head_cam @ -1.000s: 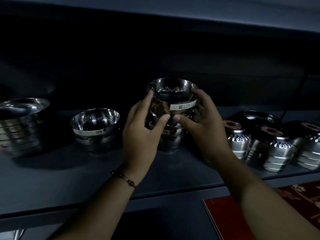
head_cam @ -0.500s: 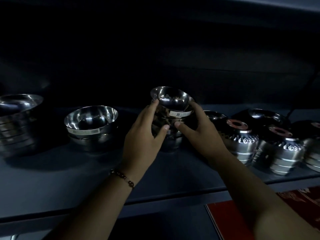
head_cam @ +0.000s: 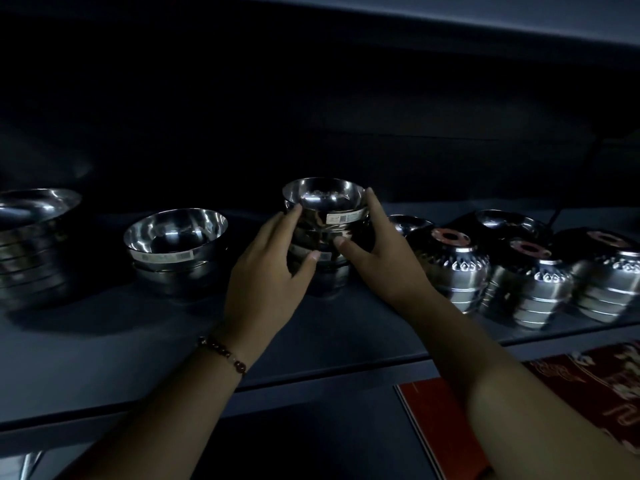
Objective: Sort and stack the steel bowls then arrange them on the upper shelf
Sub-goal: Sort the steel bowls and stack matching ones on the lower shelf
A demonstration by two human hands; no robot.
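The centre stack of steel bowls [head_cam: 323,233] stands on the upper shelf [head_cam: 104,344], rim up, its top bowl bearing a barcode label on the wall. The left hand [head_cam: 266,275] grips the stack from its left side, fingers to the upper bowls and thumb against a lower one; the right hand [head_cam: 384,258] grips it from the right, index finger along the top rim and thumb pressed on the front. Both hands are clamped on the stack, one on each side, not touching each other. Compared with a second ago, the stack sits lower and appears to have been brought down onto the shelf, with the hands still around it; whether its base bears fully on the shelf is hidden in shadow. In my judgement placement of this stack is nearly complete and release is the remaining step. To the left of the centre stack, apart from it, stands a wider bowl stack [head_cam: 175,251], and further left a large stack [head_cam: 31,244] at the frame edge. To its right stand inverted patterned bowl stacks [head_cam: 450,268], with a small upright bowl [head_cam: 408,223] just behind the right hand. Below the shelf, to the right, lies a red printed item [head_cam: 446,420].
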